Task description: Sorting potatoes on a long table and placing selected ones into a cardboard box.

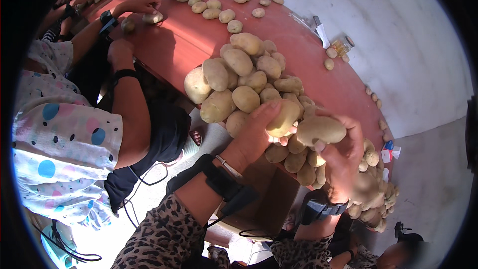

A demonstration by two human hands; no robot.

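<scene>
Left hand (249, 135) is cupping one potato (284, 118) and right hand (346, 159) is pinching a second potato (321, 129), both being held at the near side of the pile (246, 98) on the red table (172, 60), likely handling firm, weighty, smooth-skinned and bruisable, so best gripped around the middle.

The potatoes (246, 99) look smooth and matt, the tabletop (303, 52) faintly glossy
</scene>
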